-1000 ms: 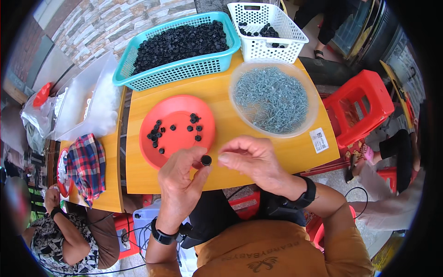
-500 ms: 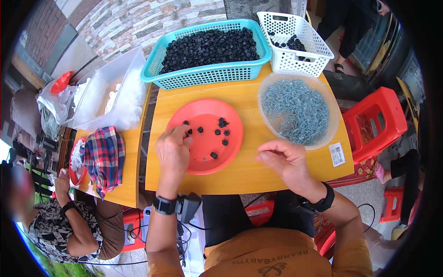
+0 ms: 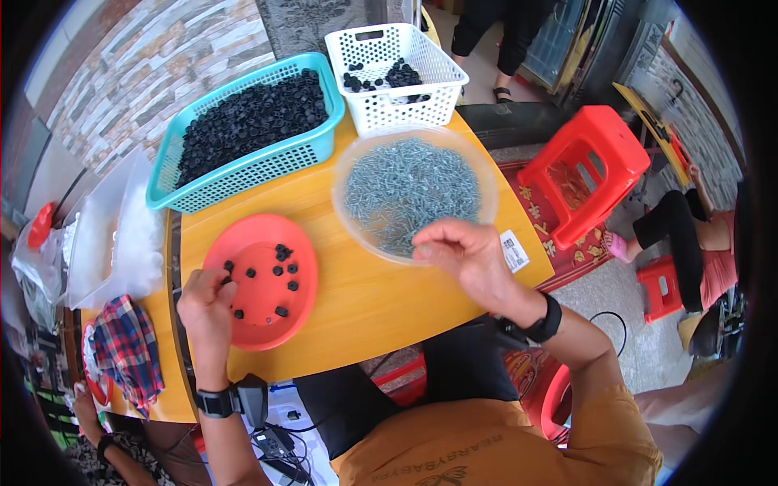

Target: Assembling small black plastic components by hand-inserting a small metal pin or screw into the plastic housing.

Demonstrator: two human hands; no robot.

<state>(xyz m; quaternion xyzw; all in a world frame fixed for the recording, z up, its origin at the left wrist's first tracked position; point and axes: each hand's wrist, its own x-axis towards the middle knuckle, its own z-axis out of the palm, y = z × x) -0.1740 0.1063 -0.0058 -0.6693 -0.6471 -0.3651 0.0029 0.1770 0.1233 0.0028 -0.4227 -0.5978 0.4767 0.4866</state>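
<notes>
My left hand (image 3: 206, 309) is at the left rim of a round red plate (image 3: 263, 334), thumb and fingers closed in a pinch. A small black piece (image 3: 226, 280) shows right at its fingertips; whether it is gripped or lies on the plate is unclear. Several similar small black cylindrical pieces (image 3: 281, 311) lie scattered on the plate. My right hand (image 3: 474, 263) hovers by the near right rim of a clear round tub (image 3: 347, 220) full of silvery screws (image 3: 413, 186). Its thumb and forefinger are pinched together, and anything between them is too small to make out.
Behind the plate stands a teal basket (image 3: 267, 166) heaped with black pieces. Beside it is a white perforated basket (image 3: 397, 113) holding fewer. A checked cloth (image 3: 126, 352) and clear bin (image 3: 121, 243) are at left, a red stool (image 3: 587, 174) at right. People sit or stand nearby.
The view has swung right, so the table things appear further left. My right hand has gone from above bare tabletop to the tub's near rim. The left stays pinched at the plate.
</notes>
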